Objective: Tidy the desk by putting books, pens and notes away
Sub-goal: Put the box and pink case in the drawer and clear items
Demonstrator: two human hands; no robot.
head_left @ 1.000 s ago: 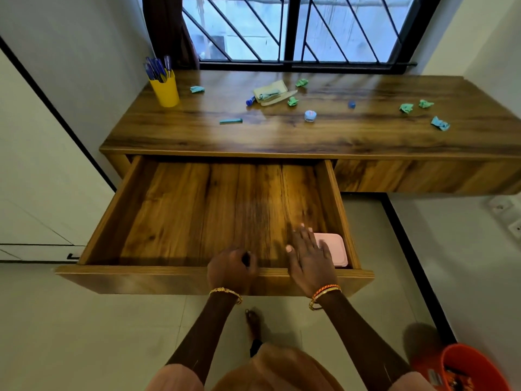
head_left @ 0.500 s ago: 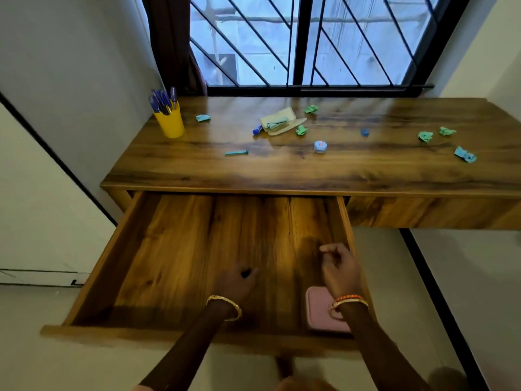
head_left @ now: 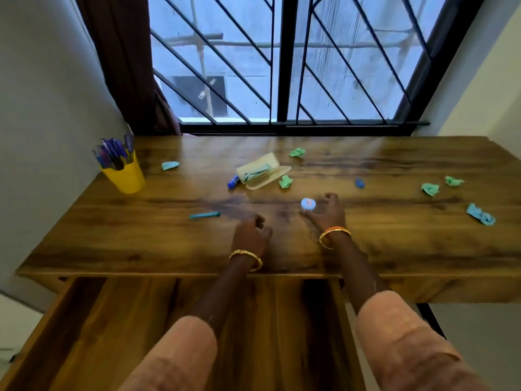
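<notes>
Counter (head_left: 394, 244): broad slab of wood-grain laminate, glossy, with dark streaks, running under the barred window.
Drawer (head_left: 84, 334): pulled open below the counter's front edge, same wood grain, flat bare floor and straight side walls.
Sleeves (head_left: 400, 334): 2 soft peach fabric cuffs above bare forearms; thin gold bangles on both wrists.
Yellow cup (head_left: 125, 176): smooth plastic, tapered, at the far left corner, packed with upright blue pens (head_left: 112, 150).
Pale case (head_left: 263, 170): oblong translucent plastic, lid hinged open, green paper inside; a blue cylinder (head_left: 233, 182) touches its left end.
Right hand (head_left: 324, 214): over the counter's middle, fingers curled loosely around a small round white tub (head_left: 308, 204); whether it grips the tub, I cannot tell.
Left hand (head_left: 251, 231): beside it, apart, fingers loosely curled, holding nothing.
Crumpled notes (head_left: 430, 189): small green and teal paper wads scattered across the counter, most at the right.
Teal stick (head_left: 205, 215): slim, flat, left of the left hand.
</notes>
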